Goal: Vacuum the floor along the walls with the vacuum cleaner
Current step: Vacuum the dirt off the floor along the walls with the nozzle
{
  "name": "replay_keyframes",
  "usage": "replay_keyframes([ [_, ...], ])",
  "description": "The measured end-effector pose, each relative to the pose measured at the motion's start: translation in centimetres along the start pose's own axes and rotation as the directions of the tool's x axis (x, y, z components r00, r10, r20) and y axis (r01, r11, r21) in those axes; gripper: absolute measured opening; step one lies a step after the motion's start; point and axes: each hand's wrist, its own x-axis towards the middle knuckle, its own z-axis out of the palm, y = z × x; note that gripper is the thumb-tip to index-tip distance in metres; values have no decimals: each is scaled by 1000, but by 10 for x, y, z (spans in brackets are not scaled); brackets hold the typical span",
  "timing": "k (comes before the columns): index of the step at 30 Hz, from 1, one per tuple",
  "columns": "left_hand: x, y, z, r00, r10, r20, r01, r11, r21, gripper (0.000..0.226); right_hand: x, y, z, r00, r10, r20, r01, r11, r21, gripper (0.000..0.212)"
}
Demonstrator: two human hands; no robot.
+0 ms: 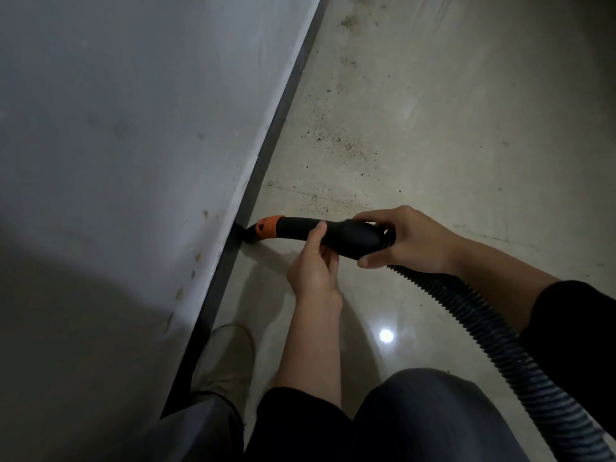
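Observation:
A black vacuum nozzle (346, 235) with an orange collar (268, 227) points left, its dark tip (240, 232) pressed into the corner where the floor meets the dark baseboard (266, 151). My left hand (313, 265) grips the nozzle from below, thumb up on its side. Farther back, my right hand (405, 240) wraps around the nozzle's thick end where the ribbed black hose (493, 341) joins. The hose runs down to the lower right edge.
A pale grey wall (133, 128) fills the left side. The beige polished floor (433, 128) carries dark dust specks (336, 141) ahead along the baseboard. My shoe (226, 358) stands close to the wall, and my knees are at the bottom.

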Motion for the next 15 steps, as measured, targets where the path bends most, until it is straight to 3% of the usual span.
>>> replay_keyframes([
  [15,8,-3,21,993,-50,104,42,996,78,35,-17,-4,-11,990,0,-144,-13,995,-94,46],
])
